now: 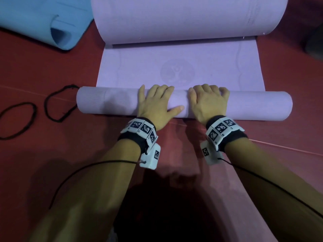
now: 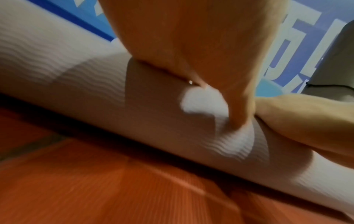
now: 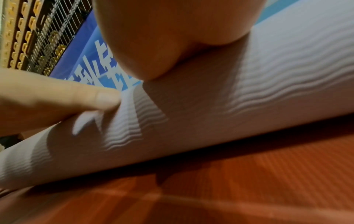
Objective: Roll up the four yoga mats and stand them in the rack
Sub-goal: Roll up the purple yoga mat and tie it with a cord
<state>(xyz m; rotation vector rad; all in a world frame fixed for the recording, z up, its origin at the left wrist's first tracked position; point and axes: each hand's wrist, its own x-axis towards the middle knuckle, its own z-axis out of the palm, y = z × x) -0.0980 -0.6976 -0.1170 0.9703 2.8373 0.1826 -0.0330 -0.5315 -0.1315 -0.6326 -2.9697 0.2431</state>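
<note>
Red floor point(image 1: 43, 70): purple mat roll point(image 1: 108, 103) lies L-R; left hand point(image 1: 155, 103) & right hand point(image 1: 208, 103) mid-roll, fingers point(image 1: 162, 89) curled over it; flat part point(image 1: 218, 67) straight ahead.

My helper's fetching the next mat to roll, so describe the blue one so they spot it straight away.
Start at the purple mat spread down the middle of the red floor. Go to its far left corner, beside the big purple curl. The blue mat lies there: the only blue thing, loosely curled with an open tunnel facing you.
</note>
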